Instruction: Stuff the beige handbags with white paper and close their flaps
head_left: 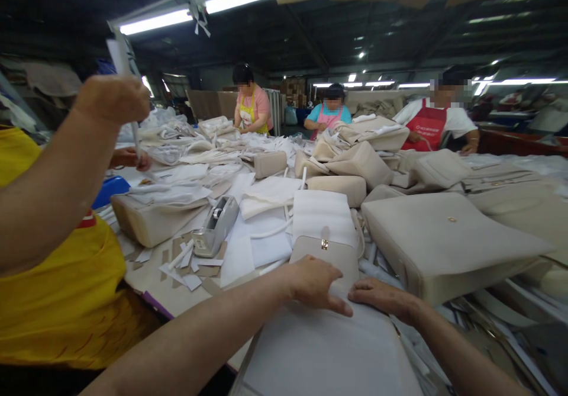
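My left hand (313,283) lies flat, fingers spread, on the near end of a beige handbag (326,254) with a small gold clasp. My right hand (381,296) rests beside it, fingers stretched flat on a white sheet (323,354) that covers the bag's near part. Neither hand grips anything. A white wrapping sheet (322,215) covers the far part of the bag.
A grey tape dispenser (216,227) stands to the left among paper scraps. A large beige bag (444,242) lies to the right, with more bags and white wrapping piled beyond. A co-worker in yellow (57,289) raises an arm at left. Three more people work at the far side.
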Tool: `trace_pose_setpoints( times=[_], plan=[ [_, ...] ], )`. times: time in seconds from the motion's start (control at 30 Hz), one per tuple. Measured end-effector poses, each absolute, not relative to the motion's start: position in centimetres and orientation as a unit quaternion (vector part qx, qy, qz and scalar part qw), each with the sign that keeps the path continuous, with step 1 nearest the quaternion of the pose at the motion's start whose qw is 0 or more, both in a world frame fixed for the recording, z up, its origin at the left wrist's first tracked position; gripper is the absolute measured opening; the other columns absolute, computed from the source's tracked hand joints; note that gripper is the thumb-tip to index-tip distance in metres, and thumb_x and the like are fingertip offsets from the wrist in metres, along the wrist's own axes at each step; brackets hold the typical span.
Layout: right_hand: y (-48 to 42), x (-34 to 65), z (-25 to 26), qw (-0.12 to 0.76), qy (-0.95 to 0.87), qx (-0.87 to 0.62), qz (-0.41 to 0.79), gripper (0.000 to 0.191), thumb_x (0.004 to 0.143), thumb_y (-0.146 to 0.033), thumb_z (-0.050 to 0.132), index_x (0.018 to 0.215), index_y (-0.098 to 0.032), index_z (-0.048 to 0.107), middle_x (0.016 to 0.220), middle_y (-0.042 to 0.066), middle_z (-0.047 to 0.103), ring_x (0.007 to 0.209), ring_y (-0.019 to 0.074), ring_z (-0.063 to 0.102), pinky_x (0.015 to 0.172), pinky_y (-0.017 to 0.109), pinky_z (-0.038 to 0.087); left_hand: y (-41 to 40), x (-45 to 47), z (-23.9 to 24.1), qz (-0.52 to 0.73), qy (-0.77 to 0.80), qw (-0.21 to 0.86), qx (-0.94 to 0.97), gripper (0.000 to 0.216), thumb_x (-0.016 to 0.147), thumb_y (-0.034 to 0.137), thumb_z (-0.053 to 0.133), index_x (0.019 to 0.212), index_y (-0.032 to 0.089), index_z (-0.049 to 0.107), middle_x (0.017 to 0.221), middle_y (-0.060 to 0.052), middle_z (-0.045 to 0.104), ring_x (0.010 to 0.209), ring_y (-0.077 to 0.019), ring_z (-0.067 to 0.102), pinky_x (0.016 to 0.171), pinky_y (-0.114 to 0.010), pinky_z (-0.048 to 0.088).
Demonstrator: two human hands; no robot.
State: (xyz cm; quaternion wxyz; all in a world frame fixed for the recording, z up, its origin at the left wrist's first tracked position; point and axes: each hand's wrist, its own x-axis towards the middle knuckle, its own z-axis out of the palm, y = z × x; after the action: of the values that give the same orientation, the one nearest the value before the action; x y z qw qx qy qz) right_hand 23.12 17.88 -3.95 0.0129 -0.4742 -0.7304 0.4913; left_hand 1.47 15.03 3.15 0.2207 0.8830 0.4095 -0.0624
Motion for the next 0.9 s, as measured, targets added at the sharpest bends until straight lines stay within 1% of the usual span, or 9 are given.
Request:
trace_pose_setpoints(
  times=[0.23,0.33,0.4,0.5,0.57,0.67,0.73,0.8,0.9],
  plan=[
    [17.3,23.1,-3.3,0.022,-0.712,-0.494,0.499,0.036,0.078,-0.048,0.046,0.068,-0.017,0.062,0.07,0.001,0.061,0.068,0.0163,0.052,0.058,0.026,0.038,12.5,1.6,1.4,-0.083,0.425,0.236,0.87,0.092,0.067,0.082,0.031,0.126,0.012,0.044,0.124,-0.02,0.052,0.115,-0.0326,0.048,0.099,-0.044,0.03],
    [17.0,23.3,-3.5,0.045,-0.698,-0.522,0.488,0.041,0.081,-0.051,0.041,0.076,-0.017,0.064,0.088,0.005,0.066,0.084,0.0203,0.056,0.071,0.029,0.043,12.2,1.3,1.4,-0.085,0.43,0.245,0.865,0.095,0.066,0.083,0.029,0.128,0.013,0.042,0.126,-0.02,0.051,0.117,-0.0328,0.046,0.1,-0.045,0.029],
    [17.0,23.5,-3.9,0.042,-0.713,-0.527,0.461,0.043,0.083,-0.051,0.037,0.079,-0.018,0.065,0.096,0.005,0.067,0.09,0.0211,0.057,0.075,0.03,0.044,12.2,1.2,1.3,-0.087,0.435,0.251,0.86,0.096,0.065,0.084,0.028,0.129,0.014,0.04,0.127,-0.02,0.05,0.117,-0.0328,0.046,0.1,-0.045,0.028],
    [17.1,24.0,-4.2,0.035,-0.747,-0.537,0.389,0.046,0.087,-0.047,0.028,0.073,-0.02,0.062,0.085,0.006,0.067,0.082,0.0213,0.059,0.075,0.032,0.044,12.2,1.3,1.0,-0.083,0.441,0.251,0.858,0.095,0.065,0.084,0.028,0.128,0.015,0.042,0.126,-0.019,0.051,0.116,-0.0337,0.047,0.1,-0.046,0.028],
    [16.9,24.4,-3.7,0.056,-0.758,-0.565,0.32,0.043,0.087,-0.044,0.027,0.073,-0.02,0.059,0.081,0.008,0.065,0.082,0.0226,0.058,0.078,0.035,0.042,12.2,1.3,0.8,-0.078,0.441,0.25,0.858,0.096,0.064,0.085,0.029,0.127,0.015,0.044,0.124,-0.019,0.052,0.114,-0.0343,0.048,0.099,-0.047,0.029],
    [15.8,24.8,-2.1,0.111,-0.791,-0.558,0.226,0.033,0.086,-0.038,0.033,0.088,-0.021,0.061,0.096,0.008,0.063,0.094,0.0224,0.055,0.086,0.035,0.039,12.2,1.3,0.7,-0.074,0.443,0.249,0.858,0.097,0.062,0.085,0.03,0.127,0.014,0.044,0.123,-0.02,0.053,0.113,-0.0349,0.048,0.099,-0.047,0.03],
    [14.7,24.8,-1.2,0.123,-0.822,-0.516,0.208,0.031,0.086,-0.034,0.036,0.099,-0.023,0.062,0.112,0.006,0.059,0.108,0.0203,0.05,0.096,0.032,0.034,12.2,1.3,0.7,-0.069,0.446,0.248,0.857,0.098,0.062,0.086,0.029,0.127,0.014,0.044,0.123,-0.021,0.053,0.113,-0.0352,0.048,0.098,-0.047,0.03],
    [13.5,24.7,-0.8,0.1,-0.837,-0.49,0.222,0.033,0.087,-0.037,0.038,0.106,-0.026,0.063,0.12,0.004,0.056,0.115,0.0201,0.045,0.101,0.032,0.029,12.1,1.3,0.7,-0.065,0.449,0.25,0.855,0.1,0.061,0.086,0.029,0.127,0.013,0.044,0.122,-0.021,0.053,0.113,-0.0353,0.049,0.098,-0.047,0.031],
    [12.2,24.7,-0.9,0.052,-0.844,-0.48,0.231,0.036,0.087,-0.045,0.039,0.108,-0.029,0.064,0.118,0.003,0.059,0.111,0.0221,0.048,0.099,0.036,0.032,12.0,1.3,0.8,-0.068,0.457,0.25,0.851,0.102,0.06,0.087,0.028,0.129,0.014,0.042,0.123,-0.021,0.053,0.112,-0.0355,0.049,0.098,-0.048,0.031]
  ],
)
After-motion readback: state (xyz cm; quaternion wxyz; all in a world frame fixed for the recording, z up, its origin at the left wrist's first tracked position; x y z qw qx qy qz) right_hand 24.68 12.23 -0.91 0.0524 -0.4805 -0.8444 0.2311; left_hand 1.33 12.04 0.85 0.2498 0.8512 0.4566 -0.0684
